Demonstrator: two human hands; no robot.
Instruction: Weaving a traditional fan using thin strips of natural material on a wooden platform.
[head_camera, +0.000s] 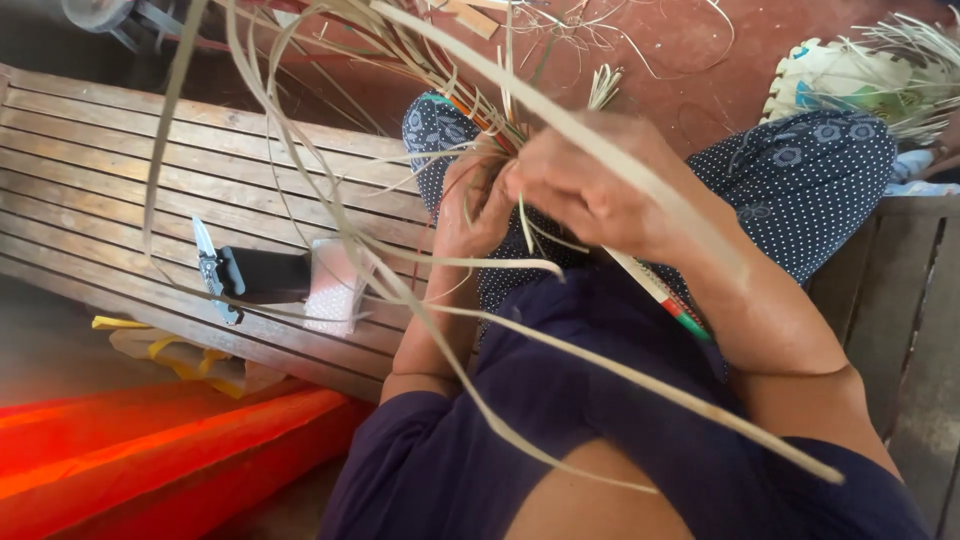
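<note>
While gripped: strips (560, 130) btwn fingers (520, 185)

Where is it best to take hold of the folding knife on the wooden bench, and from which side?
Probably at the dark handle of the folding knife, coming from above. It lies flat on the wooden bench with the blade open at its far end, so a grip on the handle keeps clear of the edge.

Single head cam, steep downward look over the person's chest and lap. Very close: left hand (470, 205) and right hand (590, 190) sit mid-frame, forearms fill the lower half. Wooden slat bench (120, 170) runs along the left, reddish floor (690, 50) at the top. No second view, so no overlap.
</note>
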